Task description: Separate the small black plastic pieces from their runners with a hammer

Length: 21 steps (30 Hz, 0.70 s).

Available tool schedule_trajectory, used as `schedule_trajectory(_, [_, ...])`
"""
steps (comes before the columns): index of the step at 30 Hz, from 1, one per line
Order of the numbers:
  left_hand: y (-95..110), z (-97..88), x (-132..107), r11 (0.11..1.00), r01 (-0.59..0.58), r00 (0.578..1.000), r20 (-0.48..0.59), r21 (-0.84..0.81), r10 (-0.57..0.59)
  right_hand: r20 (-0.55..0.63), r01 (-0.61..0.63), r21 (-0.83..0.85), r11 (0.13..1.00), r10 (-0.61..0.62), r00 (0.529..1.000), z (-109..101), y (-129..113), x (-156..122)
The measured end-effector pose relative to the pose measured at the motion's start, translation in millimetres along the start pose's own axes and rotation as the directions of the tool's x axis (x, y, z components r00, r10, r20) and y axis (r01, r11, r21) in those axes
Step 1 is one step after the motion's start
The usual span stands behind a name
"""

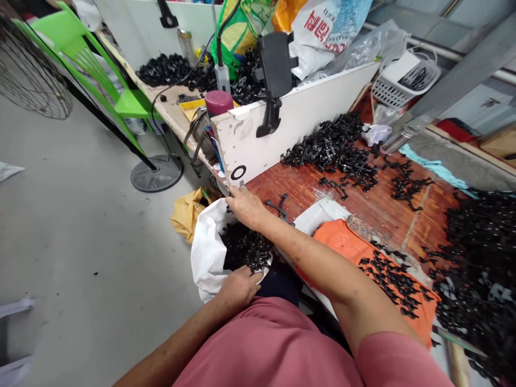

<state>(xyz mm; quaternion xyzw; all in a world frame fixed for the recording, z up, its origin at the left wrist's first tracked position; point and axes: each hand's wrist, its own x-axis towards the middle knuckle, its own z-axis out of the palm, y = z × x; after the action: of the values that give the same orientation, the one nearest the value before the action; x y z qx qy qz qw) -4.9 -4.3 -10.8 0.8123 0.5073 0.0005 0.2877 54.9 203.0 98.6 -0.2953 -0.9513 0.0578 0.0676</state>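
A white sack (206,252) filled with small black plastic parts (248,244) stands open at the table's front edge, close to my body. My left hand (238,287) is closed on the near rim of this sack, its fingertips against the black parts. Over the sack's far side, by the table corner, my right hand (246,208) has its fingers closed. A thin greyish metal piece (222,187) shows at its fingertips; whether the hand holds it is unclear. Two loose black parts (281,206) lie on the table beside my right wrist.
Heaps of black parts (330,148) cover the red-brown table (262,183), with more on an orange cloth (334,236). A white divider board (274,134) carries a phone clamp (276,67). A yellow bag (187,215), a round stand base (156,173) and a green chair (137,102) are left.
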Motion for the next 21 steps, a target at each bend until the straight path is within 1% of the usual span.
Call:
schedule_trajectory(2, [-1.2,-1.5,-2.0,0.998,0.048,0.999,-0.009,-0.05,-0.048,0.021,0.026,0.027,0.999,-0.026,0.999,8.6,8.3,-8.4])
schedule_trajectory(4, [-2.3,-1.1,-4.6,0.985,0.1,0.994,-0.036,-0.14,-0.107,0.031,0.054,0.065,0.996,-0.056,0.998,12.8,11.2,-26.5])
schedule_trajectory(7, [-3.4,2.5,-7.1,0.954,0.134,0.986,-0.065,-0.269,-0.156,0.051,0.113,0.128,0.985,-0.121,0.991,13.0,3.8,-60.4])
schedule_trajectory(9, [-3.7,4.9,-7.3,0.94,0.127,0.985,-0.073,-0.316,-0.158,0.08,0.163,0.182,0.97,-0.18,0.98,10.5,-7.1,-81.2])
schedule_trajectory(11, [-3.4,4.7,-7.4,0.939,0.12,0.986,-0.073,-0.323,-0.151,0.103,0.21,0.251,0.945,-0.242,0.965,4.5,-16.7,-97.3])
schedule_trajectory(12, [-3.0,3.5,-7.9,0.942,0.125,0.986,-0.062,-0.312,-0.152,0.101,0.217,0.287,0.933,-0.255,0.962,-0.4,-18.6,-103.3])
schedule_trajectory(13, [-2.3,1.5,-8.8,0.947,0.14,0.986,-0.043,-0.29,-0.159,0.085,0.204,0.316,0.927,-0.241,0.967,-6.5,-17.5,-108.1])
schedule_trajectory(14, [-1.4,-1.0,-10.2,0.951,0.163,0.985,-0.018,-0.262,-0.174,0.053,0.164,0.335,0.928,-0.193,0.98,-13.6,-13.0,-111.8])
schedule_trajectory(15, [-0.2,-3.6,-11.9,0.954,0.193,0.981,0.009,-0.23,-0.196,0.01,0.097,0.342,0.935,-0.107,0.994,-21.2,-5.2,-114.9])
schedule_trajectory(16, [1.2,-6.1,-13.8,0.954,0.224,0.975,0.033,-0.197,-0.222,-0.035,0.004,0.333,0.943,0.008,0.999,-28.6,5.3,-117.6])
schedule_trajectory(17, [2.7,-8.1,-15.6,0.953,0.253,0.968,0.05,-0.166,-0.248,-0.079,-0.109,0.31,0.945,0.139,0.987,-35.1,17.4,-120.2])
schedule_trajectory(18, [4.2,-9.6,-17.1,0.951,0.276,0.961,0.06,-0.139,-0.271,-0.106,-0.229,0.273,0.934,0.266,0.958,-40.1,29.7,-122.7])
schedule_trajectory(19, [5.7,-10.4,-18.2,0.949,0.292,0.956,0.065,-0.119,-0.286,-0.109,-0.336,0.233,0.912,0.368,0.923,-43.3,40.9,-125.0])
schedule_trajectory(20, [7.2,-10.6,-18.8,0.948,0.3,0.954,0.061,-0.103,-0.295,-0.09,-0.417,0.199,0.887,0.441,0.893,-44.3,49.6,-127.1])
schedule_trajectory(21, [8.5,-10.2,-18.8,0.95,0.299,0.954,0.052,-0.091,-0.295,-0.057,-0.468,0.173,0.867,0.483,0.874,-43.4,55.2,-128.5])
